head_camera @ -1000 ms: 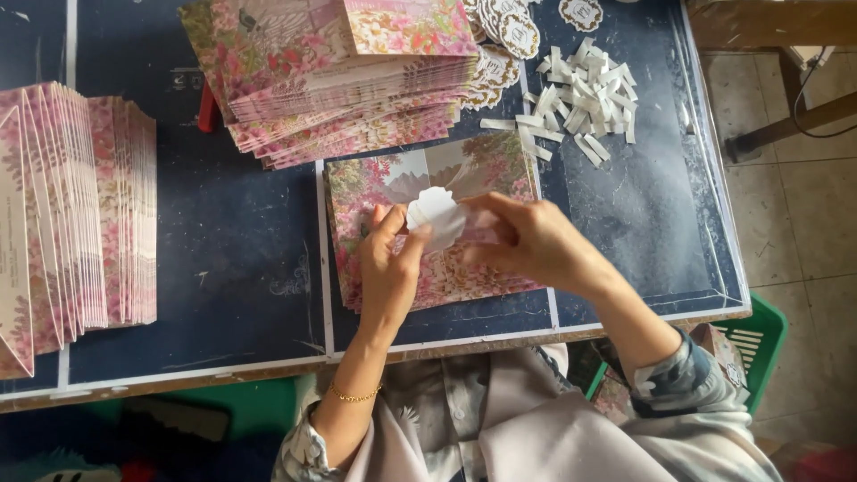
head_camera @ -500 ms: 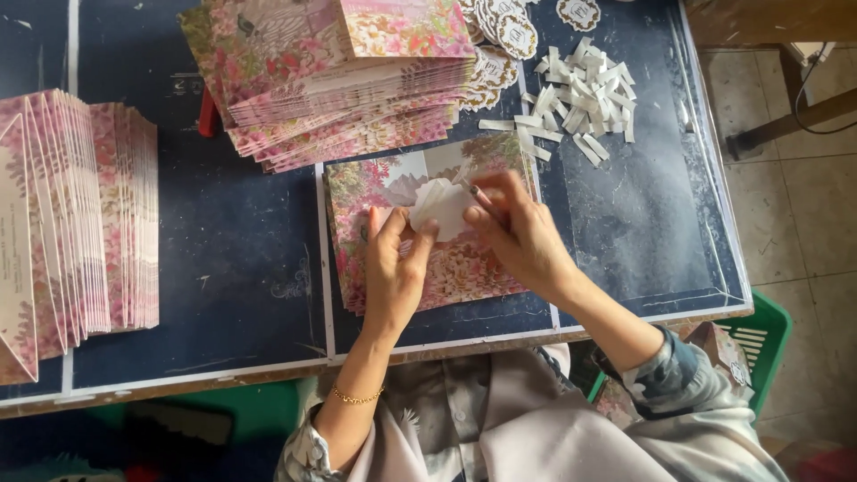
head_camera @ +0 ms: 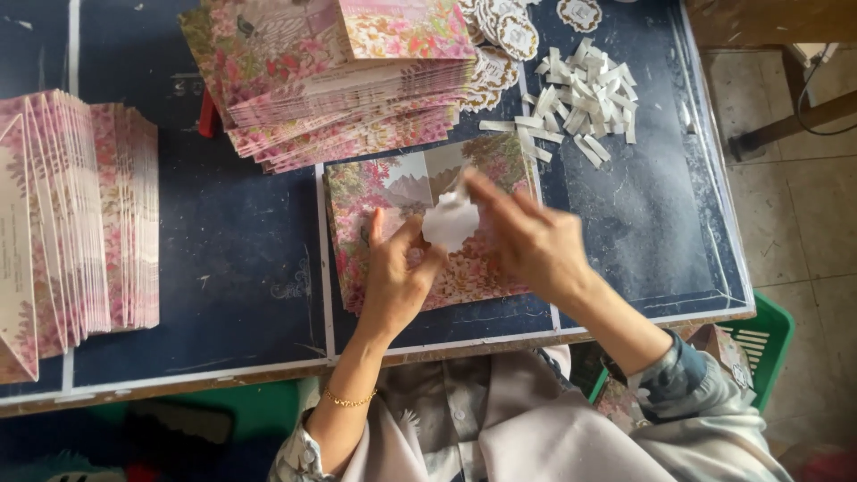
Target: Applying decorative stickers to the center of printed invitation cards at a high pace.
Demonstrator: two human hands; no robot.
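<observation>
My left hand (head_camera: 393, 277) and my right hand (head_camera: 527, 236) are together over a flowered card (head_camera: 357, 201) that lies flat on the dark blue table (head_camera: 232, 232). Between them is a small white scalloped paper piece (head_camera: 451, 223). The left thumb and fingers pinch its lower left side. The fingertips of my right hand touch its upper right edge, where a thin white strip sticks up. The hands hide the middle of the card.
A fanned stack of flowered cards (head_camera: 339, 80) lies behind the hands. Another row of cards (head_camera: 80, 214) stands at the left. White paper strips (head_camera: 580, 98) and round scalloped labels (head_camera: 509, 36) lie at the back right. A green basket (head_camera: 759, 339) sits beside the table.
Both hands have shifted slightly back over the card with the white piece. My right hand's fingers have stretched out toward the piece's top edge.
</observation>
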